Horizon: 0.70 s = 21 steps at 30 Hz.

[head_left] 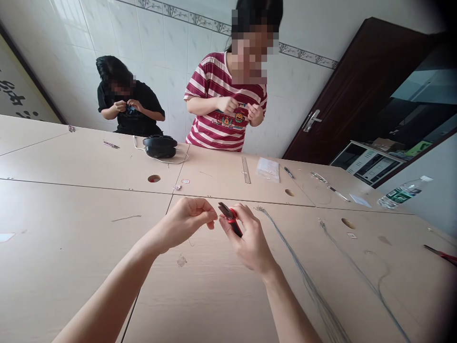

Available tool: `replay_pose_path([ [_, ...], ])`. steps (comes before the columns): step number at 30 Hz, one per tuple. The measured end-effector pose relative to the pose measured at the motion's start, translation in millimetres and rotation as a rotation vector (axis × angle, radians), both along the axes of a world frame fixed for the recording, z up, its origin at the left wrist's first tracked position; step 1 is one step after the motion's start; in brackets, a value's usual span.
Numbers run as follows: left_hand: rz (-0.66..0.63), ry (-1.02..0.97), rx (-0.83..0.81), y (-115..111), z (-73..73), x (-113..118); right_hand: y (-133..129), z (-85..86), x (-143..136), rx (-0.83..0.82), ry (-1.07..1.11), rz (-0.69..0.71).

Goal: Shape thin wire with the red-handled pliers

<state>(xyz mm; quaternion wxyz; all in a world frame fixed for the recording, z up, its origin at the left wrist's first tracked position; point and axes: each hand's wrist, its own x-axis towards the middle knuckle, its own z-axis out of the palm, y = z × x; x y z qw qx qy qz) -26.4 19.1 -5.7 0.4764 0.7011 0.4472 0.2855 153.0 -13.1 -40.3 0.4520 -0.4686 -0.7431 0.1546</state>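
fingers of the left hand (183, 221) tight on a fine strand (192, 244), right hand (254, 242) firm around red-and-black pliers (226, 210) above the worktop (203, 300)

Bright and evenly lit, glaring in pale bars off glossy white marbled wall tiles (73, 24) at upper left. Shadowed only faintly on the pale wood-grain tabletop (89, 262), dimmest around the dark brown wooden door (360, 81). Fairly sharp at the bare left hand (185, 220) and bare right hand (252, 240). Pixelated over two co-workers' faces (255, 57) (120, 86). Stretched wide-angle toward the edges, fading to soft black at the right corners.
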Motion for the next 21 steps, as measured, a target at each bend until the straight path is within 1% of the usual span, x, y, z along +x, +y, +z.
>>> replay_pose_path([
  [8,-0.006,-0.023,-0.010,0.0,0.5,-0.6,0.2,0.7,0.0,0.026,-0.014,0.001],
  [21,-0.008,-0.010,-0.008,1.1,-0.8,0.0,-0.2,0.2,-0.1,0.016,-0.012,0.004],
])
